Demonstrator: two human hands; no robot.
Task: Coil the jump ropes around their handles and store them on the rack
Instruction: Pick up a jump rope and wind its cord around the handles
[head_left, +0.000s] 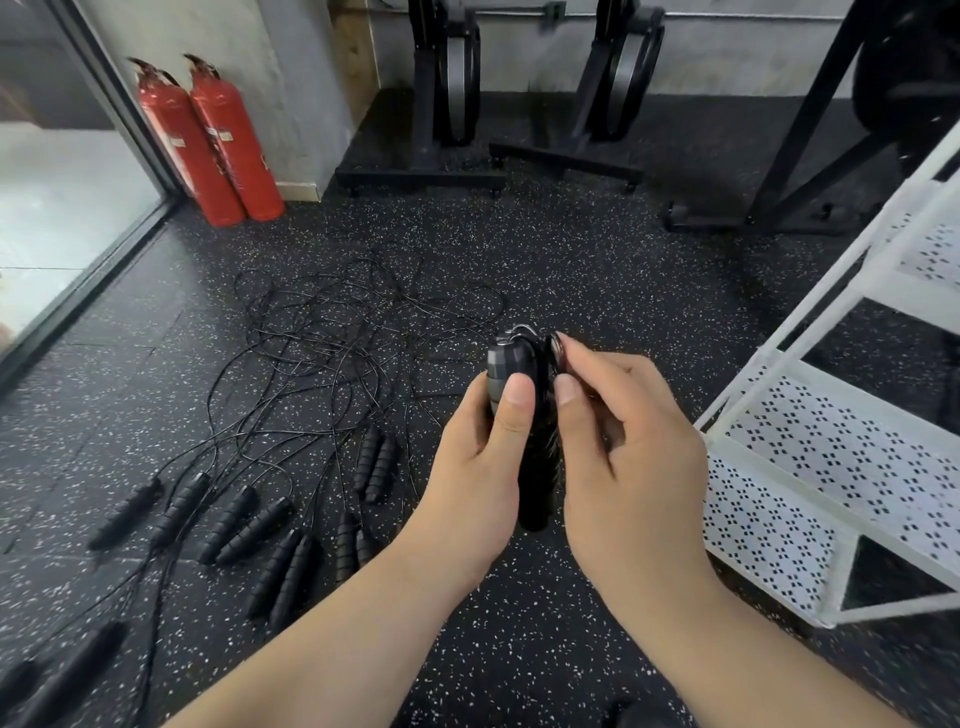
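My left hand (483, 462) grips a pair of black jump rope handles (537, 467) held upright together, thumb pressed on the grey upper end. My right hand (618, 436) pinches the metal end fitting and the thin cord at the top of the handles. Black cord is wound around the handles between my hands. On the floor to the left lie several more black handles (244, 519) with their thin cords (337, 332) tangled in a loose heap. The white perforated rack (831, 457) stands at the right, close to my right hand.
Two red fire extinguishers (213, 140) lean against the wall at the back left beside a glass door (62, 208). Black exercise machines (452, 93) and a black frame (810, 145) stand at the back. The floor is black speckled rubber.
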